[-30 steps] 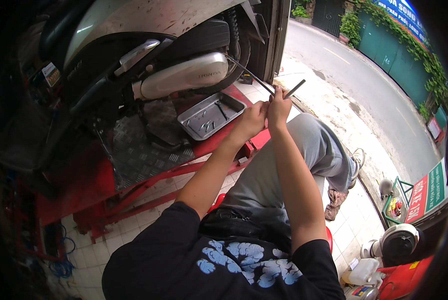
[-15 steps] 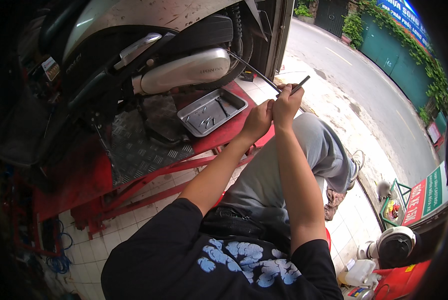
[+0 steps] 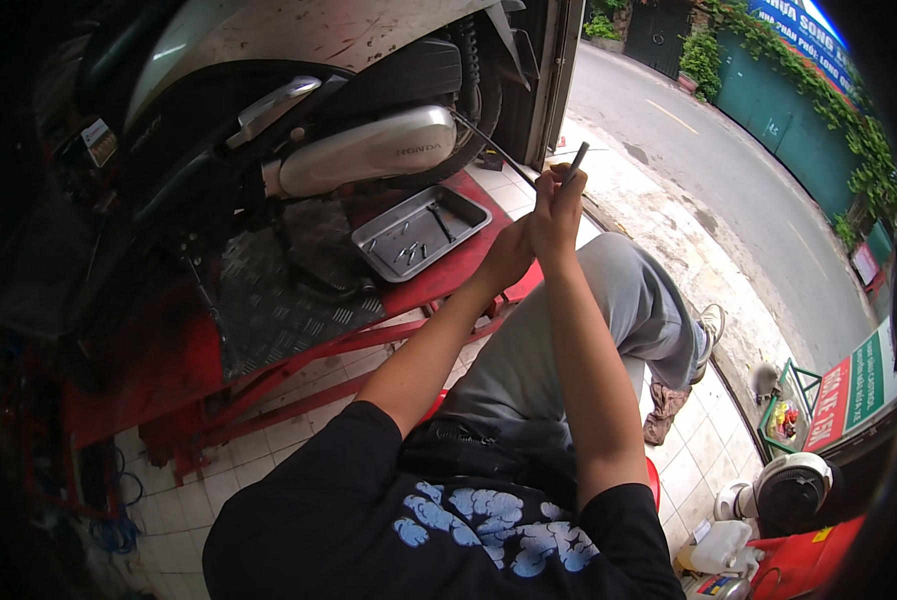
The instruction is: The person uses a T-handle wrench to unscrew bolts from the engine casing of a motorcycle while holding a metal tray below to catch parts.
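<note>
My right hand (image 3: 558, 212) is closed around the crosswise handle of a long-shafted wrench (image 3: 577, 160). One dark end of the handle sticks up above my fingers. The wrench's thin shaft slants up and left to the rear end of the scooter's silver side cover (image 3: 368, 152), by the rear wheel; its tip is hidden. My left hand (image 3: 506, 258) is closed just below, pressed against the right; what lies inside its fingers is hidden. Left of my hands, a metal tray (image 3: 368, 262) holds several bolts and a dark tool (image 3: 441, 222).
The scooter stands on a red lift platform (image 3: 408, 296) with a black tread plate (image 3: 258, 300). My bent knee (image 3: 618, 275) is close under my hands. A door post (image 3: 558, 80) stands beyond the rear wheel. A pedestal fan (image 3: 793, 488) and plastic jug (image 3: 720, 545) are at the lower right.
Both hands have shifted slightly left. The handle's visible end has swung left and points more steeply upward.
</note>
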Demonstrator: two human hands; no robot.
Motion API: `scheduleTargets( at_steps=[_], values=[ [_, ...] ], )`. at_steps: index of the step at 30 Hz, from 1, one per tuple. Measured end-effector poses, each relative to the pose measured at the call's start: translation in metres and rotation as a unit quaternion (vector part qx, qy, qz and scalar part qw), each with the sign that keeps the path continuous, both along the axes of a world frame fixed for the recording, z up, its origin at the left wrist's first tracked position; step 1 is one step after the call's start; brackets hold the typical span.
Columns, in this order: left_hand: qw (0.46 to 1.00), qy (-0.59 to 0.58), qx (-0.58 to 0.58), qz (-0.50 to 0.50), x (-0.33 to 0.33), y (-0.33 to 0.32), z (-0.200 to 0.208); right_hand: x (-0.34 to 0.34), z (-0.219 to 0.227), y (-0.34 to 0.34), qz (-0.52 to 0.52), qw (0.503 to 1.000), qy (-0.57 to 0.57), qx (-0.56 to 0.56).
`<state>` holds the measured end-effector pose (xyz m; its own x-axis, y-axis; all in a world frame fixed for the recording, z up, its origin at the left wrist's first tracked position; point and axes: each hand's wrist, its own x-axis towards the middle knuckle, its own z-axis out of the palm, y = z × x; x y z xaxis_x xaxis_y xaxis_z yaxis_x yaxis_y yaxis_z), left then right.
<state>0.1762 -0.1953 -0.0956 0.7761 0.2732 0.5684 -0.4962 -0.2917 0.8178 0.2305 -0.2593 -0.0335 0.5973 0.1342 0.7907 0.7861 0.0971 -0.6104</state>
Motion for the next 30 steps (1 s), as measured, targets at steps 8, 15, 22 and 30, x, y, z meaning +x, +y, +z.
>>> scheduleTargets(
  at_steps=[8,15,22,30],
  values=[
    [0.978,0.099,0.135,0.123,-0.018,-0.002,0.040,0.033,-0.015,-0.002,0.172,0.958,0.203,0.110],
    [0.949,0.096,0.182,0.240,-0.036,-0.013,0.066,0.027,-0.007,-0.008,0.246,0.901,0.329,0.140],
    [0.920,0.114,0.257,0.274,-0.046,-0.012,0.078,0.019,0.000,-0.010,0.260,0.890,0.350,0.132],
    [0.965,0.068,0.186,0.172,-0.054,-0.003,0.071,0.026,-0.024,-0.016,0.299,0.889,0.345,0.041]
  ],
)
